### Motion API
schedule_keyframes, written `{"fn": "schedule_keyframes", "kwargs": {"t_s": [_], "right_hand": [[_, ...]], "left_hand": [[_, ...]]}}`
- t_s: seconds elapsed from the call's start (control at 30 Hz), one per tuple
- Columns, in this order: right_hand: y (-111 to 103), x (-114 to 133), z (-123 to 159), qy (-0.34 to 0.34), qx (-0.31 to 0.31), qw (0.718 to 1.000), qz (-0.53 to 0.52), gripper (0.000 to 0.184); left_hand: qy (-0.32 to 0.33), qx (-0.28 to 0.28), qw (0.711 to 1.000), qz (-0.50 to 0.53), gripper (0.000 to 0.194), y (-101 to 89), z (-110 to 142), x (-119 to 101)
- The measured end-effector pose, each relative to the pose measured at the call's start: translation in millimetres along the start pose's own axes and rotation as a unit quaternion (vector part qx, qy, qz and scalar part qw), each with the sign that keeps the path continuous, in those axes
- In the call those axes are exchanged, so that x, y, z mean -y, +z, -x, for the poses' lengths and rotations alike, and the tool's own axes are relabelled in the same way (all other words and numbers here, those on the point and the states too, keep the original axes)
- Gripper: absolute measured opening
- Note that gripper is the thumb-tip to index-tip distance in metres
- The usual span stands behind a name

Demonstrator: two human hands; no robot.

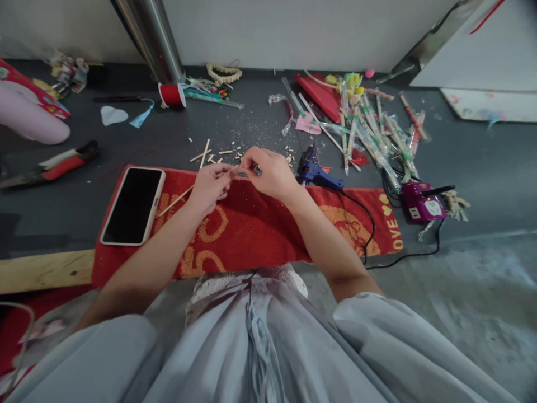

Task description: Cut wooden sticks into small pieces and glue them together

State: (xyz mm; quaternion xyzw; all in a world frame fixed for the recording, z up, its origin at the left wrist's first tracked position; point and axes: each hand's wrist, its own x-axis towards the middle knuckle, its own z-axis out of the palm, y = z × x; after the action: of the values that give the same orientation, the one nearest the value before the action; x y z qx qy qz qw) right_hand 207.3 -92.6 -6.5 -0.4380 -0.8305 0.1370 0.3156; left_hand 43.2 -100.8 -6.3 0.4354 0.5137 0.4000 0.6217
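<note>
Above the far edge of a red towel point(260, 224), my left hand point(212, 187) and my right hand point(272, 172) meet fingertip to fingertip. Both are closed in a pinch around something small and tan, mostly hidden by the fingers and too small to name. Thin wooden sticks point(205, 153) and short cut pieces point(225, 152) lie just beyond my left hand. Another wooden stick point(176, 201) slants across the towel beside my left wrist. Close to my right hand, a blue hot glue gun point(321, 177) rests at the towel's far edge.
A phone point(134, 206) lies on the towel's left end, with red-handled pliers point(62, 165) farther left. Wrapped sticks point(373, 129) are heaped at the back right. A purple box point(422, 201) and a black cable point(403, 260) are at right. A red ribbon spool point(170, 95) stands behind.
</note>
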Motion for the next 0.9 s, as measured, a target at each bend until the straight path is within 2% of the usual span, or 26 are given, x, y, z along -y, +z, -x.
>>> {"fn": "schedule_keyframes", "kwargs": {"t_s": [0.17,0.27,0.37,0.43,0.67,0.9], "right_hand": [[0,-1,0,0.006,0.003,1.0,-0.007,0.014],[-3,-3,0,0.007,-0.025,0.999,-0.039,0.01],[-7,-6,-1,0.021,-0.059,0.995,-0.073,0.007],[-9,-6,-1,0.037,-0.064,0.992,-0.103,0.012],[-8,5,-1,0.052,-0.054,0.972,-0.222,0.034],[-5,6,1,0.002,-0.092,0.963,-0.254,0.036]], "left_hand": [[0.005,-0.003,1.0,-0.002,0.018,0.4,0,0],[0.015,-0.01,1.0,-0.001,0.013,1.1,0,1],[0.069,-0.03,0.997,-0.017,0.008,0.3,0,2],[0.124,-0.05,0.99,-0.055,0.009,-1.5,1,3],[0.286,-0.1,0.932,-0.199,0.016,-8.5,11,4],[0.418,-0.128,0.855,-0.279,0.019,-13.0,7,9]]}}
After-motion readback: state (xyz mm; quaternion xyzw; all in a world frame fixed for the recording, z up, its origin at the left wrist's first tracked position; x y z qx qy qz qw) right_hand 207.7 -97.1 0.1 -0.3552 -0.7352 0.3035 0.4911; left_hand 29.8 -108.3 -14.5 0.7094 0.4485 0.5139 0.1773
